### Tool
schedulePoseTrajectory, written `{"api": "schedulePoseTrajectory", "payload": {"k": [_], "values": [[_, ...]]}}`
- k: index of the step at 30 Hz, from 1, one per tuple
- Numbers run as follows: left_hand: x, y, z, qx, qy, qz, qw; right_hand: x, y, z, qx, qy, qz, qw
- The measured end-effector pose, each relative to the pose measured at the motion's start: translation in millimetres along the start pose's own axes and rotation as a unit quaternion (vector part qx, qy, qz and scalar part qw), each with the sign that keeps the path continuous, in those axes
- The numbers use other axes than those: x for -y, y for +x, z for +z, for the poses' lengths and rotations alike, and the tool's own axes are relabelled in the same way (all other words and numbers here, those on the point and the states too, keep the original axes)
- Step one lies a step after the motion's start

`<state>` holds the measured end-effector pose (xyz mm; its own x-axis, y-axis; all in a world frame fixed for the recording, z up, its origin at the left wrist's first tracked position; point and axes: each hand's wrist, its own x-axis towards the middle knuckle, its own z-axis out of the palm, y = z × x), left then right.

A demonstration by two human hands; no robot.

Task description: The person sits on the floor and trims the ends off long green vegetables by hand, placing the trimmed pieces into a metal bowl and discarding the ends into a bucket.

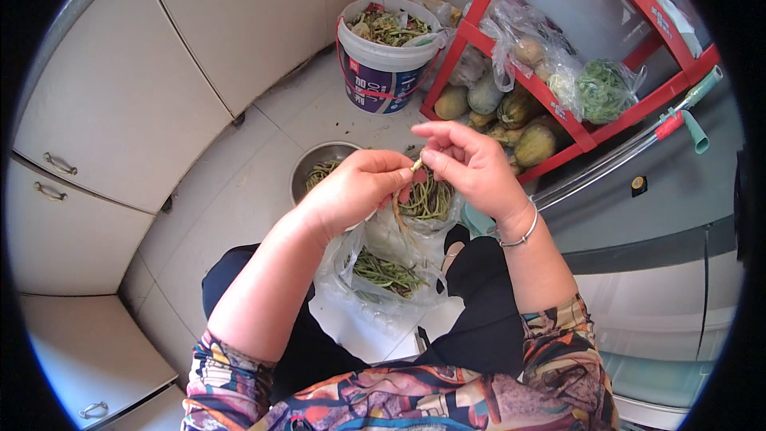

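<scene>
My left hand [365, 182] pinches one end of a short, pale yellow-green bean piece [416, 165]; my right hand [464, 161] has thumb and finger on its other end. A thin brownish strand [398, 215] hangs below the left fingers. Beneath the hands lies a pile of long green beans [428, 199] on clear plastic. Nearer to me, a clear plastic bag [341, 278] holds more green beans [386, 272]. Behind my left hand stands a metal bowl [297, 173] with beans in it, partly hidden by that hand.
A white-rimmed bucket [389, 57] full of vegetable scraps stands on the tiled floor. At the right, a red rack [562, 111] holds bagged vegetables [604, 87] and several squashes [535, 145]. A metal crutch [628, 146] leans beside it. White cabinets [108, 54] line the left side.
</scene>
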<state>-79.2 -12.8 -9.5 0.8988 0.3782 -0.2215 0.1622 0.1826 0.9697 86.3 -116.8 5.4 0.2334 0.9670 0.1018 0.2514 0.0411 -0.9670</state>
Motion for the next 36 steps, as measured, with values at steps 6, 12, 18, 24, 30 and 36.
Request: {"api": "schedulePoseTrajectory", "payload": {"k": [6, 12, 18, 24, 30, 36], "values": [[10.3, 6.6, -2.2, -0.035, 0.174, 0.009, 0.984, -7.4, -1.5, -1.7, 0.009, -0.33, -0.216, 0.919], [21.2, 12.2, 2.8, -0.129, 0.369, 0.177, 0.903, -10.6, -4.1, 1.5, -0.009, -0.376, -0.202, 0.904], [17.9, 14.9, 13.9, -0.185, 0.516, 0.254, 0.797, -9.7, -4.6, 6.3, -0.053, -0.391, -0.197, 0.898], [12.2, 16.2, 16.6, -0.229, 0.488, 0.314, 0.782, -8.2, 0.9, 13.2, -0.109, -0.173, -0.105, 0.973], [1.9, 17.7, 21.6, -0.255, 0.401, 0.327, 0.817, -9.4, 6.8, 4.7, -0.077, 0.115, 0.037, 0.99], [-0.3, 25.7, 18.7, -0.212, -0.037, 0.164, 0.963, -13.0, 9.5, 4.5, -0.049, 0.333, 0.124, 0.933]]}}
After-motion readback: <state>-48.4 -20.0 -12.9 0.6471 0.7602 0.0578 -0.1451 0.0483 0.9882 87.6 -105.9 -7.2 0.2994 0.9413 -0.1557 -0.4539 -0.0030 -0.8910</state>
